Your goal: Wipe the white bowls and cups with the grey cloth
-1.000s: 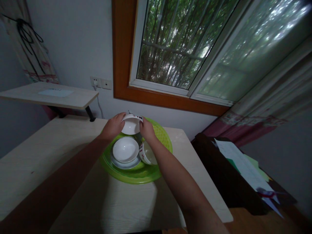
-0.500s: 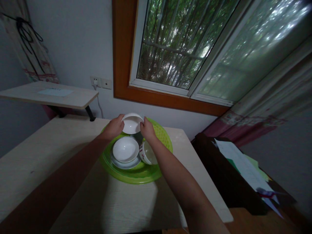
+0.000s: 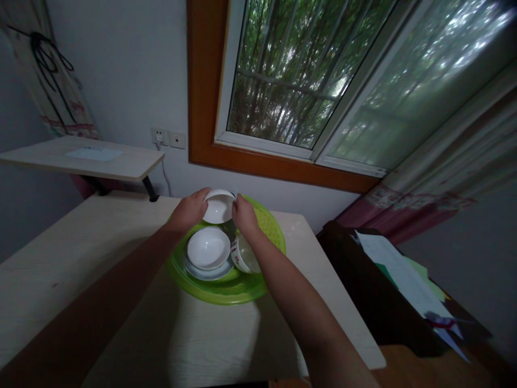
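A white bowl [image 3: 218,207] is held tilted over the far side of a round green basin [image 3: 226,291]. My left hand [image 3: 189,210] grips its left rim and my right hand [image 3: 243,215] grips its right rim. Below them in the basin lies another white bowl [image 3: 208,248] resting on a grey plate [image 3: 202,273]. A patterned bowl [image 3: 242,256] leans on its side just under my right wrist.
The basin stands on a pale wooden table [image 3: 81,258]. A smaller raised desk [image 3: 84,159] is at the far left. A dark cabinet with papers [image 3: 404,275] stands at the right. A window [image 3: 291,75] and wall sockets [image 3: 167,137] are behind.
The bowl between my hands has been turned and tipped slightly, its patterned rim no longer showing. My hands stay at the basin's far side.
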`<state>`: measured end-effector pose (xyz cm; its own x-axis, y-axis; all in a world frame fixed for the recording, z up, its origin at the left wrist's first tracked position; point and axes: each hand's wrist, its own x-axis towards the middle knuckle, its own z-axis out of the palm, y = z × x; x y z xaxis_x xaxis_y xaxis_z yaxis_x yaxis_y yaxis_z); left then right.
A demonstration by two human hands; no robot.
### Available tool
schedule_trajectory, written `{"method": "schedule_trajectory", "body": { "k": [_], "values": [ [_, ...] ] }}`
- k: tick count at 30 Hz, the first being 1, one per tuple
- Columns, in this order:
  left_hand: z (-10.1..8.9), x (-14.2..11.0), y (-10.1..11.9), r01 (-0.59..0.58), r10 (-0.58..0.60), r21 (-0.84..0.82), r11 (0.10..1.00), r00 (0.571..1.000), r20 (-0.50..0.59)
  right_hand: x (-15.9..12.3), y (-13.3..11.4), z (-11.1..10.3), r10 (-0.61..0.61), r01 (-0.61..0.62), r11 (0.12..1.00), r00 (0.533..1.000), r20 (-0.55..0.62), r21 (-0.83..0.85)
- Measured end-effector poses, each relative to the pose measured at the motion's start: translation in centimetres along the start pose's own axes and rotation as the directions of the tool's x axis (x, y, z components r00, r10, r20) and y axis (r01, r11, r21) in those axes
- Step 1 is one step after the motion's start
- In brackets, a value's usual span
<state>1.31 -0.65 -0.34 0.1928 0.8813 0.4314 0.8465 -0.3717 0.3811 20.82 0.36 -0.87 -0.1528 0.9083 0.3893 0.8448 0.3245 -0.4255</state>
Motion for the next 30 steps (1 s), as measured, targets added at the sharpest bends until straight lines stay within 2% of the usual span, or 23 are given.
{"method": "schedule_trajectory", "body": {
  "k": [4, 8, 11, 18, 24, 27, 30],
  "values": [
    [0.2, 0.0, -0.2, 0.014, -0.012, -0.057, 0.998, 0.999, 0.041, 0.6, 1.4, 0.9, 0.108, -0.108, 0.991, 0.994, 0.004, 0.084],
    [0.6, 0.1, -0.7, 0.079, -0.07, -0.077, 0.994, 0.991, 0.113, 0.7, 1.7, 1.2, 0.104, -0.105, 0.984, 0.994, 0.019, 0.146],
    [0.8, 0.2, -1.0, 0.076, -0.066, -0.107, 0.991, 0.994, 0.091, 0.4, 1.3, 1.0, 0.047, -0.047, 0.989, 0.999, 0.004, 0.14],
    [0.6, 0.0, -0.9, -0.012, 0.023, -0.114, 0.993, 0.994, 0.103, -0.3, -0.2, -0.6, -0.208, 0.208, 0.978, 0.978, -0.004, 0.029],
    [0.6, 0.0, -0.9, -0.058, 0.061, -0.181, 0.982, 0.998, 0.009, 0.0, -0.4, -0.9, -0.297, 0.305, 0.941, 0.952, -0.071, 0.149],
    [0.6, 0.1, -1.2, -0.097, 0.088, -0.224, 0.97, 0.995, -0.048, 0.4, 0.2, -0.4, -0.266, 0.285, 0.93, 0.958, -0.112, 0.233],
    [0.6, 0.2, -1.5, -0.099, 0.078, -0.245, 0.964, 0.992, -0.095, 0.6, 0.8, 0.3, -0.163, 0.187, 0.933, 0.981, -0.104, 0.306]
  ]
}}
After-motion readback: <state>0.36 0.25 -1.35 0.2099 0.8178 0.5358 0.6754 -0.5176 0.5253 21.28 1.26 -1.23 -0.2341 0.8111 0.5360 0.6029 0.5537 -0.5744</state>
